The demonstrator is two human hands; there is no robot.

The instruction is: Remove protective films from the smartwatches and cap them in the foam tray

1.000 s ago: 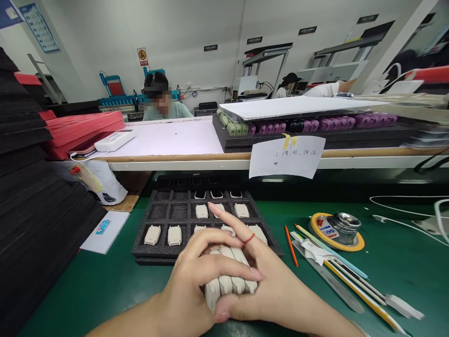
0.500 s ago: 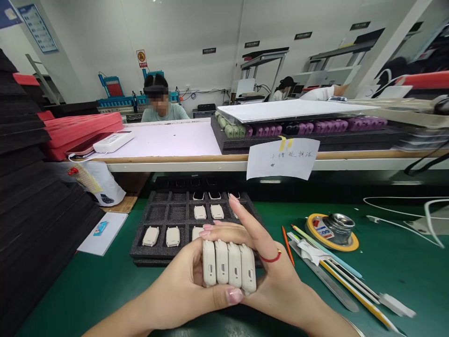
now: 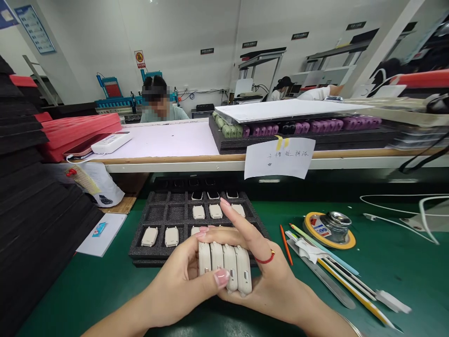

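Several off-white watch-like cases (image 3: 229,267) stand side by side in a row between my two hands, their slotted narrow sides facing me. My left hand (image 3: 185,281) is closed round the left end of the row, with its thumb across the front of the cases. From below and the right, my right hand (image 3: 270,281) cradles the same row, its index finger raised and a red cord at its base. Behind my hands lies a black foam tray (image 3: 154,255) with similar off-white cases (image 3: 171,237) in some compartments.
Pens, a metal strip (image 3: 329,281) and a round metal-topped container (image 3: 338,224) lie at the right. Black foam sheets (image 3: 21,224) are stacked at the left. A shelf (image 3: 175,164) with a hanging paper note (image 3: 278,158) crosses behind the tray. A person (image 3: 163,112) sits beyond it.
My left thumb has moved up and left across the fronts of the cases. The row and both hands have shifted slightly left. Across the shelf, the person's head is lowered a little.
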